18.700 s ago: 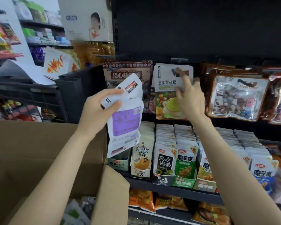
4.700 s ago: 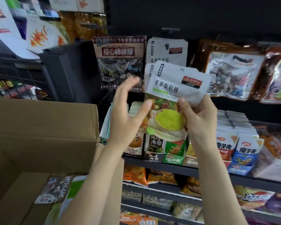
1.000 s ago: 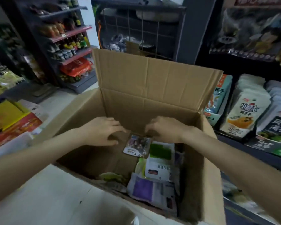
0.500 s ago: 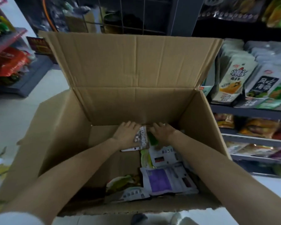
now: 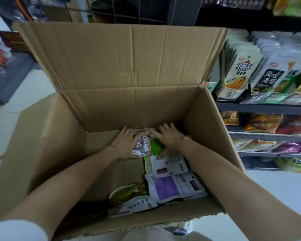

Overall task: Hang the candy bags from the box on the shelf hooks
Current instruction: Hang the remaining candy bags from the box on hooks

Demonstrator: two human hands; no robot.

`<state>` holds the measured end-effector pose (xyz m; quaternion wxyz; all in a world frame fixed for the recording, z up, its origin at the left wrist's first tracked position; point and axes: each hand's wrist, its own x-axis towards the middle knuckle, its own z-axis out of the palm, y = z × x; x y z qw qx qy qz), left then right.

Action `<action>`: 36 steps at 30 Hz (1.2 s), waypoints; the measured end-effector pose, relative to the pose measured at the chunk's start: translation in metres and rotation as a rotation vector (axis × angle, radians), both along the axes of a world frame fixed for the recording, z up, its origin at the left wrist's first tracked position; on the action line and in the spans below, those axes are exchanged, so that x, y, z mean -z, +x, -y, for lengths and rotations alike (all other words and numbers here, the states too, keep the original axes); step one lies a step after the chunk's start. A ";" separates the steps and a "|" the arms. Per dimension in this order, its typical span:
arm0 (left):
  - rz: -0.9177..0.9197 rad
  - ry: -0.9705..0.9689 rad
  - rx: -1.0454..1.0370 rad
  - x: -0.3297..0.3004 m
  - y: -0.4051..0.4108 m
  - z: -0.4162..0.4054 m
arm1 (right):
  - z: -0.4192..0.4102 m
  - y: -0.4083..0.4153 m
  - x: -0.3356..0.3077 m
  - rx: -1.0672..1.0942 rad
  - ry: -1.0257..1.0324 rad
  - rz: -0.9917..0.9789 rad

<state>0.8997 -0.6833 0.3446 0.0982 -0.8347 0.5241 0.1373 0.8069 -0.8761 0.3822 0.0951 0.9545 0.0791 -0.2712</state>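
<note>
**Two hands deep in the carton, one bag in hand**

Two bare hands reach down into the far end of an open cardboard box (image 5: 63, 136). The left hand (image 5: 127, 145) curls its fingers and thumb round a small brown-edged candy bag (image 5: 142, 145) with a clear window showing pale and dark pieces; white letters reading "OSAIC" run along its side, the first letter hidden. The right hand (image 5: 169, 138) lies over a green bag (image 5: 155, 146) just beside it, fingers spread toward the box wall and its thumb tucked under the bag's lower edge, so it appears to be holding that bag.

More bags lie loose on the box floor, nearer the person: a white bag (image 5: 169, 164) with rows of small dark print and a dark red label, a white bag with a purple panel (image 5: 170, 187), a bag with green and yellow artwork (image 5: 127, 191), and a white one printed with Chinese characters (image 5: 137, 205), too blurred to read.

To the right stands a dark shelf (image 5: 261, 106) carrying upright snack packs; one row reads "小魔女" (image 5: 240, 72) and the next "风吃海带" (image 5: 269, 79). Lower shelves hold orange and purple packets, their print unreadable.
</note>
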 end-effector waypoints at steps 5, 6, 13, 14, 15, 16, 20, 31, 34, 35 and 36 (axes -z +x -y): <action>-0.019 0.017 -0.005 0.002 -0.001 -0.001 | -0.002 -0.002 0.007 0.064 0.053 -0.017; -0.015 0.018 -0.004 0.001 0.000 -0.001 | -0.002 -0.002 0.006 0.076 0.052 -0.042; 0.087 -0.135 0.052 -0.018 0.004 0.009 | -0.004 0.004 -0.019 0.065 0.003 -0.176; 0.087 -0.152 0.051 -0.023 0.004 0.010 | -0.004 0.008 -0.024 0.083 0.014 -0.225; 0.073 -0.165 0.046 -0.028 0.005 0.011 | -0.005 0.013 -0.030 0.103 0.027 -0.274; 0.059 -0.169 0.041 -0.034 0.005 0.012 | -0.005 0.018 -0.037 0.117 0.038 -0.317; 0.155 -0.202 0.112 -0.053 0.008 0.011 | -0.012 0.026 -0.069 0.081 0.009 -0.310; -0.119 -0.970 -0.427 -0.206 -0.002 -0.012 | 0.016 -0.060 -0.220 0.264 0.320 0.711; -0.294 -1.170 -0.504 -0.237 -0.014 -0.011 | 0.043 -0.090 -0.250 0.478 0.937 0.950; -0.338 -1.232 -0.521 -0.246 -0.019 -0.008 | 0.051 -0.095 -0.255 0.552 1.162 0.996; -0.360 -1.283 -0.530 -0.256 -0.025 -0.003 | 0.059 -0.098 -0.255 0.628 1.372 1.011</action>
